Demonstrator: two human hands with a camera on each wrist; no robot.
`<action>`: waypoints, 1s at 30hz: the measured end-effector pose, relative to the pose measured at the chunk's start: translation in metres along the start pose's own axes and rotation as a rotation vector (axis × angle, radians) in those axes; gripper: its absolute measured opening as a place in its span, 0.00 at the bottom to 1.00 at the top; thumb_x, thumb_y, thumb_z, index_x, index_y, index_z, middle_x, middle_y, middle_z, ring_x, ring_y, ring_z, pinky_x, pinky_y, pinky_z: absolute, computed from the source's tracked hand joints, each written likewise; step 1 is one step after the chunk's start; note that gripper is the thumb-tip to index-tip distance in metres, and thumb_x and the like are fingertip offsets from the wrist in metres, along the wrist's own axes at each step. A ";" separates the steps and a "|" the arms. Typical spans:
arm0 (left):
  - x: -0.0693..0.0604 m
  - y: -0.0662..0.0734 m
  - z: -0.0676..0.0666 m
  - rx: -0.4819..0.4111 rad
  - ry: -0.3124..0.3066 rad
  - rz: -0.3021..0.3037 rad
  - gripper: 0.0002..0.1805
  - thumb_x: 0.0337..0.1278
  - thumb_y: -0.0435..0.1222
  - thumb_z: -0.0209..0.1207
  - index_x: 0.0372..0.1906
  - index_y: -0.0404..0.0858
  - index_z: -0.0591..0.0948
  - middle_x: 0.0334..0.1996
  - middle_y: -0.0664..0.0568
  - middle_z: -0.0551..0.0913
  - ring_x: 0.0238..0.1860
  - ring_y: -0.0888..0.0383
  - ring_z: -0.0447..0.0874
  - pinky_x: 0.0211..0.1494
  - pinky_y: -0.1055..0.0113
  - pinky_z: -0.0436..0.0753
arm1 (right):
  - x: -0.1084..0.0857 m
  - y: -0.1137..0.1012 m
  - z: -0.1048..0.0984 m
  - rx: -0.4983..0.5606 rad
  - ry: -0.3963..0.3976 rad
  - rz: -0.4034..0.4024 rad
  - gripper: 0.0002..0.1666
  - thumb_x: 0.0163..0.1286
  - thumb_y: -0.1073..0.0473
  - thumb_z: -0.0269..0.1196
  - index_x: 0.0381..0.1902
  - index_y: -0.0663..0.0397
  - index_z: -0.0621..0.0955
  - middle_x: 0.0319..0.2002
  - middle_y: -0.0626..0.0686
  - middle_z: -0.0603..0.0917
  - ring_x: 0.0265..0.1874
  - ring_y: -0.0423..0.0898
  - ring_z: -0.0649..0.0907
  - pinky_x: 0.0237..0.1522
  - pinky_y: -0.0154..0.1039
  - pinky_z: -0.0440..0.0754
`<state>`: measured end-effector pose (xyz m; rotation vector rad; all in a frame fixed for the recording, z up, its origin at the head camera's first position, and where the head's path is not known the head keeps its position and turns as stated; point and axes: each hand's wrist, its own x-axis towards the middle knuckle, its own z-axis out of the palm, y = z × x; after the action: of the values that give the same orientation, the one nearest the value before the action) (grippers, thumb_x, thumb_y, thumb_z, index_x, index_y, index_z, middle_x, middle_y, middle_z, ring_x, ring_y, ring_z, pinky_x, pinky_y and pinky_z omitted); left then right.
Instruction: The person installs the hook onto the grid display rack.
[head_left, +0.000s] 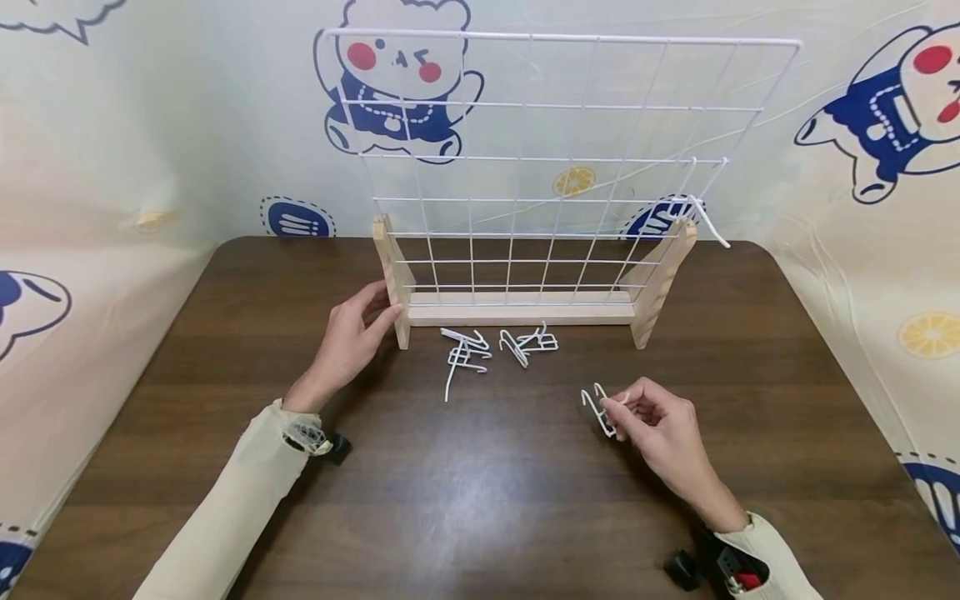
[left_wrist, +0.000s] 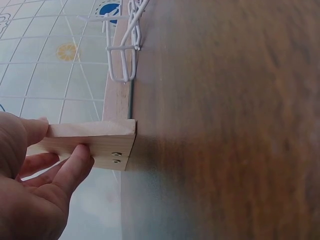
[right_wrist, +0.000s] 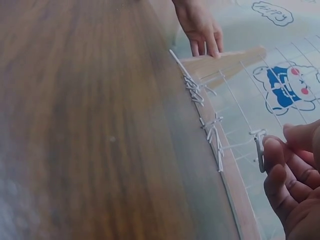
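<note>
A white wire grid rack [head_left: 517, 200] stands on a wooden base with two wooden side panels. My left hand [head_left: 348, 337] holds the left side panel [left_wrist: 100, 145] from its outer side, its fingertips on the outer face and edge. Farther right and nearer the front, my right hand [head_left: 660, 429] pinches a small white wire hook [head_left: 600, 412] between thumb and fingers, just above the table. Its two bent prongs point up and left; my fingers cover part of it. Two small heaps of white wire hooks, one left [head_left: 465, 354] and one right [head_left: 528, 342], lie before the base.
One white hook [head_left: 705, 221] hangs on the grid's right side, its arm slanting forward. The brown wooden table [head_left: 465, 500] extends toward the front. Patterned cloth [head_left: 187, 125] with bear drawings surrounds the back and sides.
</note>
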<state>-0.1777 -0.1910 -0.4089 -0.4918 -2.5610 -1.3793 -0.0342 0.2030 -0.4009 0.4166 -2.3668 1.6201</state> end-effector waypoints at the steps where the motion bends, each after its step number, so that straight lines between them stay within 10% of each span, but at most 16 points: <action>1: 0.000 0.000 0.000 -0.004 0.001 0.001 0.23 0.69 0.37 0.60 0.64 0.32 0.75 0.58 0.37 0.80 0.57 0.42 0.81 0.60 0.43 0.78 | 0.000 0.003 0.000 0.010 0.000 -0.002 0.10 0.60 0.80 0.65 0.28 0.64 0.78 0.22 0.62 0.83 0.15 0.51 0.79 0.15 0.30 0.75; 21: 0.004 -0.001 0.001 -0.016 -0.012 0.010 0.21 0.69 0.35 0.60 0.62 0.32 0.76 0.56 0.38 0.82 0.56 0.45 0.82 0.57 0.50 0.81 | 0.003 0.015 0.010 0.315 0.155 -0.130 0.08 0.61 0.84 0.60 0.37 0.75 0.78 0.28 0.71 0.84 0.22 0.53 0.87 0.24 0.40 0.86; 30: 0.001 -0.001 0.000 -0.031 -0.009 -0.020 0.22 0.68 0.36 0.60 0.62 0.30 0.75 0.56 0.36 0.81 0.56 0.43 0.81 0.58 0.48 0.80 | 0.018 -0.002 0.007 0.365 0.114 0.012 0.05 0.70 0.74 0.59 0.40 0.76 0.78 0.31 0.70 0.85 0.27 0.54 0.88 0.29 0.46 0.87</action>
<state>-0.1789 -0.1913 -0.4090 -0.4802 -2.5623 -1.4289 -0.0508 0.1938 -0.3953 0.3644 -1.9950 2.0290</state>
